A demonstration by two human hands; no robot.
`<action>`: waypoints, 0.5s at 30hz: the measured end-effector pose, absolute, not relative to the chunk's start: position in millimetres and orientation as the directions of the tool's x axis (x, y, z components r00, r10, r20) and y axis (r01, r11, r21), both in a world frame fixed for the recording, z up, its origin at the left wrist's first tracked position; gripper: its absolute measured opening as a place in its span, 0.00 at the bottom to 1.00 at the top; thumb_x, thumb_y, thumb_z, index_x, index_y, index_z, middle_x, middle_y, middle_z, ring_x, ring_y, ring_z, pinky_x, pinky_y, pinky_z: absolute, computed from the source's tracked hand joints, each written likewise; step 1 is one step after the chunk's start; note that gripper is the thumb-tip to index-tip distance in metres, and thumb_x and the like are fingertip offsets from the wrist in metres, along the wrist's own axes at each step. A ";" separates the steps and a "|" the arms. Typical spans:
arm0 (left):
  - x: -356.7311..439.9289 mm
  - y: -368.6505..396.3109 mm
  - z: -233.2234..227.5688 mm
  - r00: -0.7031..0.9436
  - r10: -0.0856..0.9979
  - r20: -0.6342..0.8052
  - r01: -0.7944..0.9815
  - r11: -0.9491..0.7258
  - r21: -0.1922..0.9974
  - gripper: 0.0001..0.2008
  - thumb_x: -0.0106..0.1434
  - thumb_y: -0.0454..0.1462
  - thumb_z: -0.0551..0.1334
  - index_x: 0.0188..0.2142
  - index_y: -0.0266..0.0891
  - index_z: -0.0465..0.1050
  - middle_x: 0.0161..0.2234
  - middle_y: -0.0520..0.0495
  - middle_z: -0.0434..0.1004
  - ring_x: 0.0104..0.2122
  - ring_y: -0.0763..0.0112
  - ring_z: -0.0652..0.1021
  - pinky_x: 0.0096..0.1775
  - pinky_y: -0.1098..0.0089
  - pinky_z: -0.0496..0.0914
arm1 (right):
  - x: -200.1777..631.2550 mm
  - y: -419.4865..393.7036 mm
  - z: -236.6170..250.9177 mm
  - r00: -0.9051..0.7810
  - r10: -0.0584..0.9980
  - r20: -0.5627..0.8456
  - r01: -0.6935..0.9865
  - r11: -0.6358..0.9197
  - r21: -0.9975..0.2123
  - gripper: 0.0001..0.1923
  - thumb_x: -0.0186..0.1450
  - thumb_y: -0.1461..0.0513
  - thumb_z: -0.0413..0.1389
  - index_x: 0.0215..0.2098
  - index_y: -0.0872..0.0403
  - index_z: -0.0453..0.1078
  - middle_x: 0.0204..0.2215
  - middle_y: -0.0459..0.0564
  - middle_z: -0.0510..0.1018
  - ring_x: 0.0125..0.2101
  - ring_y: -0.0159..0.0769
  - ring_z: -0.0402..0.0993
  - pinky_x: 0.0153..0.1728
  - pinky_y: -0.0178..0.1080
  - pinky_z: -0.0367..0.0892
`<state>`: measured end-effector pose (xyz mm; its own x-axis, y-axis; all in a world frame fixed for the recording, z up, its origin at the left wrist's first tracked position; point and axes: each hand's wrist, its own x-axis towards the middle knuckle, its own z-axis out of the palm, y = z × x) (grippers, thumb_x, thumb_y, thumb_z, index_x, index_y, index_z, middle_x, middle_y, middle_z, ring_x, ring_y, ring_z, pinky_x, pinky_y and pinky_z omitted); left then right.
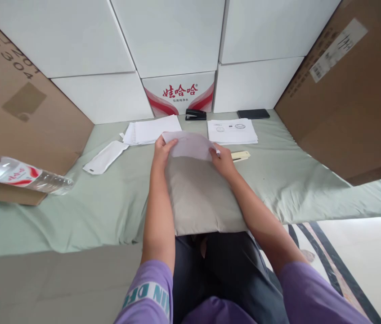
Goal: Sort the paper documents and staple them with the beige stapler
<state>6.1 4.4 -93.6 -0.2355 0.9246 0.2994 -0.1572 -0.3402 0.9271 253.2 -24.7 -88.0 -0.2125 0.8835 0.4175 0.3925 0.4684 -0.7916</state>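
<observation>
A thin white sheet of paper (190, 145) is held up over the front of the table, bowed between both hands. Its left edge is gripped by my left hand (162, 154), thumb on top. My right hand (223, 161) pinches the right edge, with a small white bit showing by the fingers. Beyond the left hand lies a loose stack of white papers (153, 129). Another stack of printed papers (232, 132), with round stamp-like marks, is beyond the right hand. A cream-coloured slim tool (241, 156), partly hidden, lies beside my right hand.
A black stapler (195, 115) and a dark flat phone-like object (253, 114) lie at the back, before white boxes (177, 92). A white pouch (105, 157) and a water bottle (24, 174) are leftward. Brown cartons (18, 103) flank the green-covered table (109, 207).
</observation>
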 end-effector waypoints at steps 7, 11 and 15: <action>2.2 12.7 -102.6 -0.257 0.929 0.265 -0.161 -0.311 0.937 0.16 0.47 0.41 0.72 0.36 0.38 0.80 0.38 0.45 0.83 0.41 0.59 0.82 0.46 0.63 0.74 | 254.7 -18.8 -93.9 -0.236 0.883 0.405 0.410 0.468 -0.783 0.19 0.68 0.53 0.48 0.42 0.54 0.77 0.33 0.51 0.79 0.34 0.42 0.71 0.41 0.42 0.66; 1.5 13.8 -102.3 -0.262 0.933 0.248 -0.150 -0.293 0.944 0.15 0.48 0.40 0.70 0.36 0.38 0.80 0.36 0.47 0.83 0.42 0.58 0.82 0.46 0.62 0.75 | 254.2 -19.5 -93.3 -0.232 0.895 0.381 0.414 0.445 -0.794 0.17 0.67 0.55 0.48 0.43 0.54 0.76 0.33 0.50 0.79 0.35 0.42 0.71 0.42 0.43 0.67; 1.3 12.5 -101.0 -0.268 0.932 0.245 -0.115 -0.284 0.952 0.14 0.49 0.40 0.70 0.37 0.37 0.80 0.36 0.46 0.83 0.42 0.58 0.82 0.44 0.64 0.75 | 253.9 -20.3 -93.6 -0.207 0.911 0.357 0.433 0.412 -0.802 0.14 0.66 0.56 0.49 0.39 0.53 0.75 0.30 0.49 0.78 0.33 0.40 0.69 0.40 0.43 0.67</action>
<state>1.3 12.5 -101.0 -0.2682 0.9316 0.2455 -0.1150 -0.2840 0.9519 253.9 -20.3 -93.6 -0.2072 0.9109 0.3568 0.4330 0.4124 -0.8015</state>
